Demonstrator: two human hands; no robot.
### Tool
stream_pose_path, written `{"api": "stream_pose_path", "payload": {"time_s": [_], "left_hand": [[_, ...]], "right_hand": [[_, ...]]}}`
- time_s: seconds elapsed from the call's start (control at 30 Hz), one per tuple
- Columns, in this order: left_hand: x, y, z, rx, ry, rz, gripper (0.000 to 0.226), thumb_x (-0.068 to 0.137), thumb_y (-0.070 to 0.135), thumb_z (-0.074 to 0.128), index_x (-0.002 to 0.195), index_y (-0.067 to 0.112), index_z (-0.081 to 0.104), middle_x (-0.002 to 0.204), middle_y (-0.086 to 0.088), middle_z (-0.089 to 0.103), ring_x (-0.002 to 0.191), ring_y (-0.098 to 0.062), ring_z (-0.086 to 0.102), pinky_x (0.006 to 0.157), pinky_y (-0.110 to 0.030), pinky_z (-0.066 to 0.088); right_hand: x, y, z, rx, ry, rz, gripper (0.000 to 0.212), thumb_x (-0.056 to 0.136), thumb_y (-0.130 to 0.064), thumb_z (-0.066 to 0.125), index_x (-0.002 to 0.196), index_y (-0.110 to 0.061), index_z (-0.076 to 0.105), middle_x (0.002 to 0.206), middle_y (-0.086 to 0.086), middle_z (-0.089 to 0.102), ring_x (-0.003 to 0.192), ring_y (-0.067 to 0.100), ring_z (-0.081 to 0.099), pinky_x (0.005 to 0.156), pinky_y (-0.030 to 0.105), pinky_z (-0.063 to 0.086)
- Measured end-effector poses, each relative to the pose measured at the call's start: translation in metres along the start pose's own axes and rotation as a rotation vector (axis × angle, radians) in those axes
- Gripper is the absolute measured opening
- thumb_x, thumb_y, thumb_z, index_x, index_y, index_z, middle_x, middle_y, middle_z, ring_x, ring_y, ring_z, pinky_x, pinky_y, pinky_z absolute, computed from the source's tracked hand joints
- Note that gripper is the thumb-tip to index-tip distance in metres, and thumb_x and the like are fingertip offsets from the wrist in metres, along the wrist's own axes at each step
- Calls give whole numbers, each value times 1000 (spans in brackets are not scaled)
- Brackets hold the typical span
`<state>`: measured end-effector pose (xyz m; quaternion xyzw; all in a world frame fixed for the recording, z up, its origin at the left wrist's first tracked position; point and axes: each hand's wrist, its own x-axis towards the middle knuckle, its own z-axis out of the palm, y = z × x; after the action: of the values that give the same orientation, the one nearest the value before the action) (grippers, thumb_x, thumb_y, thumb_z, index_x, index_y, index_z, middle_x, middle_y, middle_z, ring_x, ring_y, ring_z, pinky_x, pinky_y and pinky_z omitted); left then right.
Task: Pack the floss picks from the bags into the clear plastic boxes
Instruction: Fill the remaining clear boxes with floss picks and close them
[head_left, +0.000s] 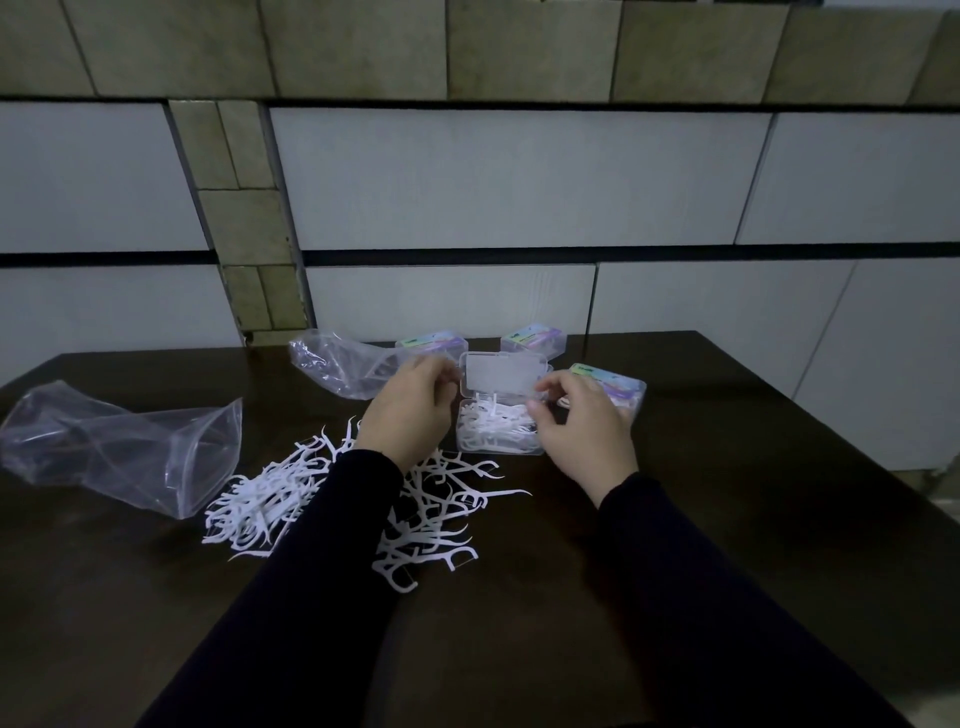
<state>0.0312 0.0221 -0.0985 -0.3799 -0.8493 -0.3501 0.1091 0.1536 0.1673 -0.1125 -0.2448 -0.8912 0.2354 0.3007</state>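
We see a dark table (675, 519) against a tiled wall (467, 171). Near its middle sits an open clear box (498, 434) with its lid (501, 375) standing up at the far side and white floss picks lying inside. The left hand (410, 410) is at the lid's left edge, fingers curled toward it; whether they actually pinch the lid we cannot tell. The right hand (582, 428) is at the box's right side, thumb and fingers curled at the lid's lower right corner, seemingly pinching it. A loose pile of picks (343, 499) lies on the table in front of the box, partly under the left sleeve (322, 561). One clear bag (124, 447) lies at the left, another bag (337, 364) behind the left hand. Three closed boxes with coloured labels sit behind and right: (431, 344), (532, 339), (613, 387).
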Motion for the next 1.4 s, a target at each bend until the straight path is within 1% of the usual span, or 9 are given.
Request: {"api": "stream_pose_path", "payload": {"time_s": [0.17, 0.27, 0.33, 0.43, 0.5, 0.57, 0.77, 1.13, 1.4], "left_hand": [[-3, 6, 3, -132, -47, 115, 48, 96, 11, 48, 142, 25, 38, 146, 3, 42, 124, -13, 48, 105, -34, 40], [-4, 7, 5, -154, -108, 99, 57, 97, 18, 51, 148, 30, 28, 146, 2, 42, 122, -20, 50, 104, -41, 43], [-4, 6, 4, -109, -88, 116, 59, 95, 25, 56, 147, 30, 30, 147, 4, 41, 125, -18, 47, 106, -35, 41], [-6, 4, 1, -68, -76, 185, 53, 90, 33, 63, 139, 29, 45, 140, 7, 45, 121, -3, 43, 100, -18, 32], [-8, 3, 0, -61, -64, 196, 40, 87, 36, 66, 125, 28, 58, 123, 8, 53, 97, 4, 50, 83, -6, 35], [-11, 3, 0, -61, -68, 197, 26, 85, 36, 68, 109, 25, 68, 105, 9, 55, 80, 1, 51, 70, -6, 38], [-16, 4, 3, -3, -108, 255, 21, 78, 33, 76, 97, 26, 73, 105, 9, 58, 81, 0, 49, 77, -19, 44], [-18, 7, 8, -109, -57, 155, 17, 79, 27, 76, 95, 23, 71, 96, 8, 58, 80, -4, 51, 69, -11, 38], [-18, 6, 5, -55, -121, 194, 18, 76, 23, 79, 93, 20, 75, 102, 7, 59, 85, -7, 56, 76, -17, 47]], "right_hand": [[-5, 1, -6, 65, -214, 22, 72, 76, -44, 75, 133, -35, 31, 133, -6, 51, 125, 15, 46, 109, 45, 30], [-6, 0, -6, 72, -233, 23, 85, 76, -36, 76, 139, -40, 18, 135, -3, 54, 128, 18, 47, 111, 47, 26], [-7, 0, -6, 88, -235, 29, 88, 78, -32, 75, 139, -40, 13, 136, -2, 55, 127, 20, 48, 112, 48, 26], [-7, 1, -6, 132, -240, 34, 85, 79, -28, 74, 134, -40, 11, 136, 0, 55, 127, 23, 49, 112, 50, 28], [-8, 1, -7, 147, -244, 43, 81, 80, -28, 74, 132, -39, 13, 136, 0, 55, 127, 23, 49, 112, 51, 28], [-9, 1, -9, 120, -256, 53, 73, 81, -31, 73, 129, -37, 20, 136, -2, 55, 128, 22, 47, 113, 49, 25], [-14, -1, -15, -20, -275, 37, 43, 85, -42, 67, 115, -33, 38, 130, -5, 53, 119, 19, 49, 106, 42, 27], [-16, 1, -22, -9, -288, 59, 41, 84, -41, 68, 111, -35, 38, 132, -6, 52, 122, 19, 48, 106, 41, 24], [-16, 0, -21, -4, -293, 83, 37, 84, -43, 68, 108, -34, 42, 130, -7, 52, 122, 18, 46, 108, 43, 23]]}}
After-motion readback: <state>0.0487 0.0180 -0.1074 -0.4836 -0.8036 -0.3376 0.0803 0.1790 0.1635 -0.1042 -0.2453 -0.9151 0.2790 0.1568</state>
